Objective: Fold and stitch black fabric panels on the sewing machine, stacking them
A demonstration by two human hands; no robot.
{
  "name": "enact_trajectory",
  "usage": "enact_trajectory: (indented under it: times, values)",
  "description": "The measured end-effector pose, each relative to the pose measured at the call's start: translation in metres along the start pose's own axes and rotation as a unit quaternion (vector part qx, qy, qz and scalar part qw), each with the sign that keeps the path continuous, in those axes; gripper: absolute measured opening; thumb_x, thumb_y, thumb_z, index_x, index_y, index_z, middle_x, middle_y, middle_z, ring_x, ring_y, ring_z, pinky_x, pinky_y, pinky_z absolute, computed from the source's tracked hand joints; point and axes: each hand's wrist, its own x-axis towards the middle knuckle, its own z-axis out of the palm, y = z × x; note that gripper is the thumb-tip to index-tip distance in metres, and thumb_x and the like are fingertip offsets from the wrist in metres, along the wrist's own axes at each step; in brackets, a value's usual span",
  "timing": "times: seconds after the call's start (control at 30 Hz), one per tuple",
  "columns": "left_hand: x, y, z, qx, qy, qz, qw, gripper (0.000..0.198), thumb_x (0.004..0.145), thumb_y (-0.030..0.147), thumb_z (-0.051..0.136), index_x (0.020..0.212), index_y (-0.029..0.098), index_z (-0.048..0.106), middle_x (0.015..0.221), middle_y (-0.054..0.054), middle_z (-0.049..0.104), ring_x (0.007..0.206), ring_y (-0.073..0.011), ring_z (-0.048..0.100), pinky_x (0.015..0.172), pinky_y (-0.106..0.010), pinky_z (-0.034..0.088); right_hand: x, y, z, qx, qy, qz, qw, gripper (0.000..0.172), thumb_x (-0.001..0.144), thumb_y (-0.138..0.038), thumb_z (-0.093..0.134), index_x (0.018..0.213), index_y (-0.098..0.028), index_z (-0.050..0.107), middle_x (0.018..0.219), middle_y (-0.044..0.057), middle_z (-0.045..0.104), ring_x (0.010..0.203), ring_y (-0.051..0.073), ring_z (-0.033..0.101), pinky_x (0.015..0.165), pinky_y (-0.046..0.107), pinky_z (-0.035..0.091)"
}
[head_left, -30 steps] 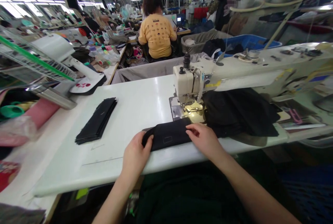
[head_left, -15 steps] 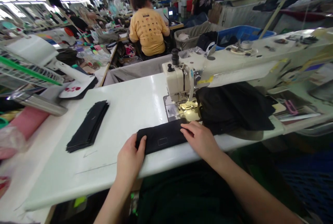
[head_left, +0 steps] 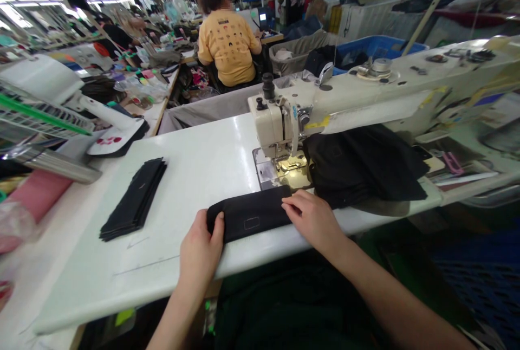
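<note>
A black fabric strip with a small rectangle marked in a light line lies along the front edge of the white sewing table. Its left end is gripped by my left hand, thumb on top and the other fingers hidden underneath. At the upper right end, my right hand pinches the fabric between thumb and forefinger. Just behind the strip stands the sewing machine, its lit needle plate bare of the strip. Dark cloth is bunched right of the needle, under the machine arm.
A stack of black fabric strips lies to the left. Beyond it are a steel cylinder and a white lamp-like stand. A blue bin and a person in a yellow shirt are behind the machine.
The view has shifted slightly. My left hand has edged left with the strip's end, whose left corner now looks a little more bent. My right hand keeps its pinch.
</note>
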Motion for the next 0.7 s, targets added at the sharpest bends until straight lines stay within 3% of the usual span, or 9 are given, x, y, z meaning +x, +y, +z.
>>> enact_trajectory:
  times: [0.7]
  values:
    - [0.0023,0.0013,0.0022,0.016,-0.003,0.004,1.0,0.024,0.09,0.047,0.043,0.081,0.025,0.041,0.059,0.001,0.045,0.058,-0.0227,0.051,0.058,-0.03,0.03,-0.0006,0.001,-0.0003,0.009,0.0,0.007,1.0,0.014,0.093,-0.015,0.063,0.096,-0.022,0.075,0.087,0.003,0.068,0.082,0.017,0.067,0.076,0.028,0.051]
